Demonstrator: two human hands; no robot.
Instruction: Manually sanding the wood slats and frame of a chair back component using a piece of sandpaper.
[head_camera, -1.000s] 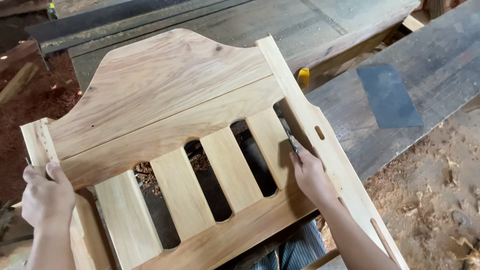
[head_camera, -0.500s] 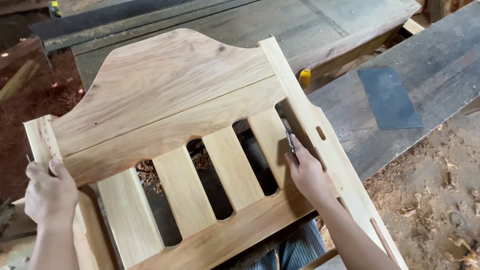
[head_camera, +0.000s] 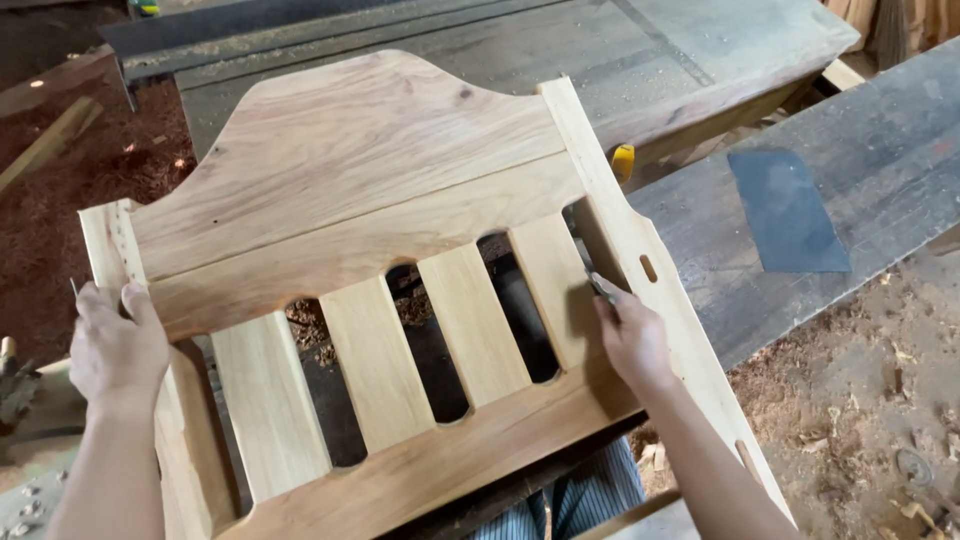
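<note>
I see both forearms reaching up from the bottom of the view onto a slatted wooden panel (head_camera: 380, 250), a light-coloured piece with a curved top board, vertical slats and two side posts, which lies tilted across dark workbench planks (head_camera: 880, 180).

My left hand (head_camera: 118, 345) sits at the left post, wrist straight, fingers curled over the post's outer edge and thumb pressed on the face, so it is closed in a grip on the wood. A thin metal pin or nail shows just beside its fingers; I cannot tell whether the hand holds it.

My right hand (head_camera: 630, 340) rests in the last gap by the right post, knuckles up, the forearm running diagonally down to the right. Its fingers are pinched shut around a slim dark tool (head_camera: 597, 283) whose tip points up along the inner face of that post.

A dark sheet of sandpaper (head_camera: 785, 210) lies flat on the bench, well apart from the right hand. A yellow handle (head_camera: 623, 160) peeks out behind the right post. Sawdust (head_camera: 860, 400) covers the ground to the right.
</note>
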